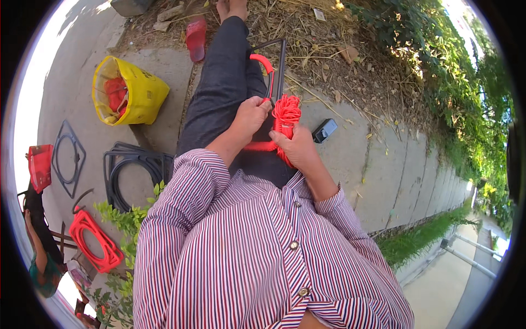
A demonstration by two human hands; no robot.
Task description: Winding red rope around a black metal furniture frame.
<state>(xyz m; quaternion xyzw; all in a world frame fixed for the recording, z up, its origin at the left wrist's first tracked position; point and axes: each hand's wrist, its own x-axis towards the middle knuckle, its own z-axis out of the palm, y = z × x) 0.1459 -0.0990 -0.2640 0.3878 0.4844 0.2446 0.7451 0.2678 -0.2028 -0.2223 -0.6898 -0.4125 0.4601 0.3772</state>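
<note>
On my lap rests a dark frame [281, 71] with square corners and a round ring inside. Bright red-orange cord wraps part of the ring [264, 61], and another wrapped stretch [259, 146] shows below my left wrist. My left hand [251, 116] is closed, its fingertips pinching the ring's edge where a bit of red shows. A thick bundle of red-orange cord [286, 112] stands upright in my right hand [298, 147], thumb across its front. The bundle covers part of the frame.
A yellow bucket-like bag [148, 98] holds red cord at left. Nearby lie dark frames [112, 175], a red-wrapped frame [93, 241] and a pink slipper [195, 41]. A small dark box [325, 130] sits right of my lap. Another person [46, 268] is at far left.
</note>
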